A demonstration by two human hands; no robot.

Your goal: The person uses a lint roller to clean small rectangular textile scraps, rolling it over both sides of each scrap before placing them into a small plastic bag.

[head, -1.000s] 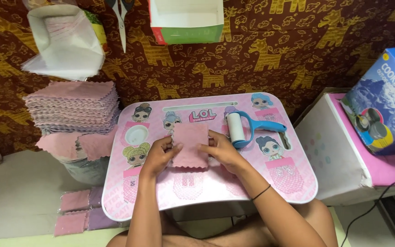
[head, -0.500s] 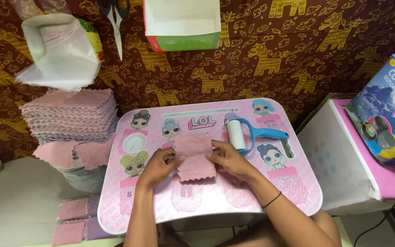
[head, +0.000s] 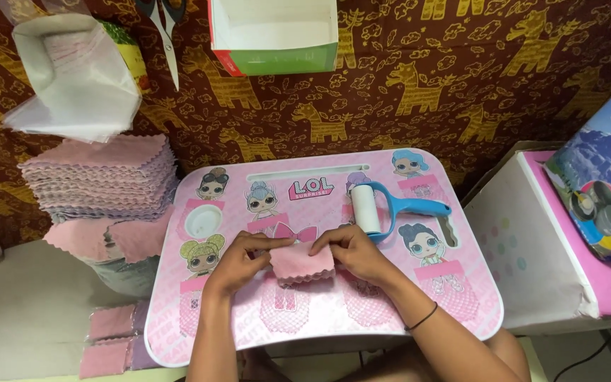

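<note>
At the centre of the frame, on the pink cartoon-printed lap table (head: pixel 454 311), we see a small pink cloth (head: pixel 301 262) folded to a compact rectangle with a zigzag-cut lower edge. We judge it light, soft and limp (it will sag or unfold if lifted by one corner), so the best hold is a pinch along the folded top edge at both ends. The left hand (head: pixel 238 263) has its fingers closed on the cloth's upper left corner, while the right hand (head: pixel 353 253) grips the upper right edge, thumb beneath. At upper right of the table lies a blue-handled lint roller (head: pixel 390 209). A stack of pink cloths (head: pixel 100 177) stands at the left of the frame, with packed cloths (head: pixel 111 338) at lower left.
</note>
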